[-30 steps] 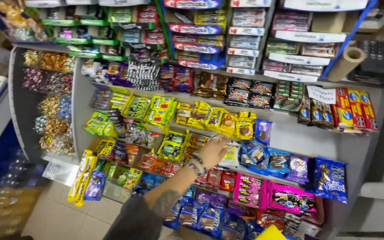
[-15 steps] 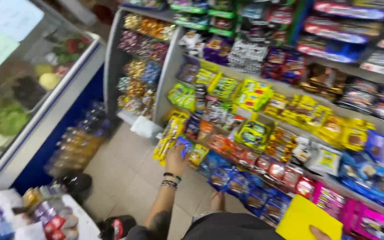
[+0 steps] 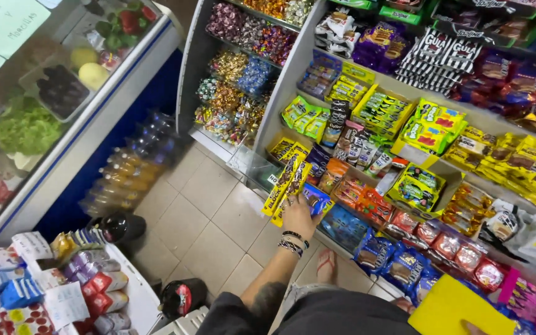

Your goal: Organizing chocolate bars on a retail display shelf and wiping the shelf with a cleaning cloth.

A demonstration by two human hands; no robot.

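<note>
While half a second ago the left hand (image 3: 298, 216) was only reaching low along the shelf (image 3: 367, 248), its grip now pinches a blue snack packet (image 3: 317, 200) at the front edge, just beside the long yellow bars (image 3: 286, 186). Reaching seems to have become taking hold. At the bottom edge, the right hand (image 3: 476, 327) barely shows under a yellow sheet (image 3: 457, 309); its grip I cannot tell.

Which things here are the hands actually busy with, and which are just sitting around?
In hand:
left hand on a blue snack packet
long yellow packets beside it
right hand, holding a yellow sheet

Just about:
wrapped sweets
bottle packs
chiller cabinet
</note>
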